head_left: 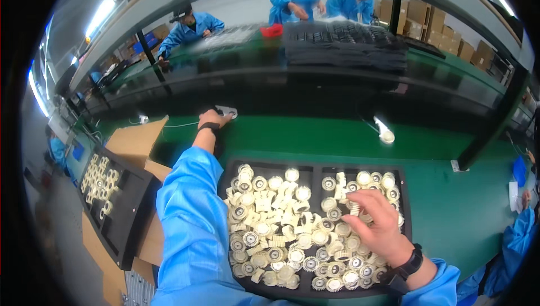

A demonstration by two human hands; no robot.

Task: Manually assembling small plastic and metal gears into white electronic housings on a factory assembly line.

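My right hand (379, 224) is over the right side of a black tray (316, 179), with a small cream toothed gear (354, 208) pinched between thumb and fingers. Many more such gears, cream with some grey centres, lie heaped in both of the tray's compartments. Stretched far forward, my left hand (211, 119) has its fingers closed at a small grey-white fixture (227, 111) on the green bench. What those fingers hold, if anything, is hidden. A dark band circles each wrist.
At left, a second black tray (126, 210) with gears tilts on an open cardboard box (132, 134). A white device with a round end (386, 136) sits on the green bench (444, 205). A black post (495, 120) rises at right. Beyond, people in blue work near stacked dark trays (346, 44).
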